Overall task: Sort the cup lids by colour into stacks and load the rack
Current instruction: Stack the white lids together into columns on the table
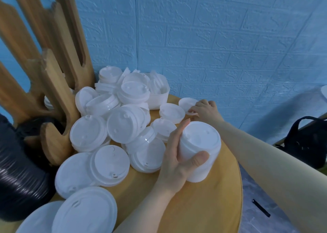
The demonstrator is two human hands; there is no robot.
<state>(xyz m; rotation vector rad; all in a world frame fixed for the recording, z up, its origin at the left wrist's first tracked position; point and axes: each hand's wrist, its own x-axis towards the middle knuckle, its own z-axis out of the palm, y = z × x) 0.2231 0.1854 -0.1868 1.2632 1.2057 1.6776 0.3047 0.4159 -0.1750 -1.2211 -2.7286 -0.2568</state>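
Left hand [178, 154] cups white stack [200, 151]; right hand [206, 110] seemingly touches lid [187, 103].

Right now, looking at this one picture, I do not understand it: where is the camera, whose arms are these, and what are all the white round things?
The camera sits on a person's head and looks down, so both arms are that person's own; there is no machine. The left hand grips a stack of white plastic cup lids. The right hand reaches to a single white lid at the far edge of the round yellow table. A loose pile of white lids covers the table's left side. Behind it stands a wooden slotted rack, with a stack of black lids at the far left.
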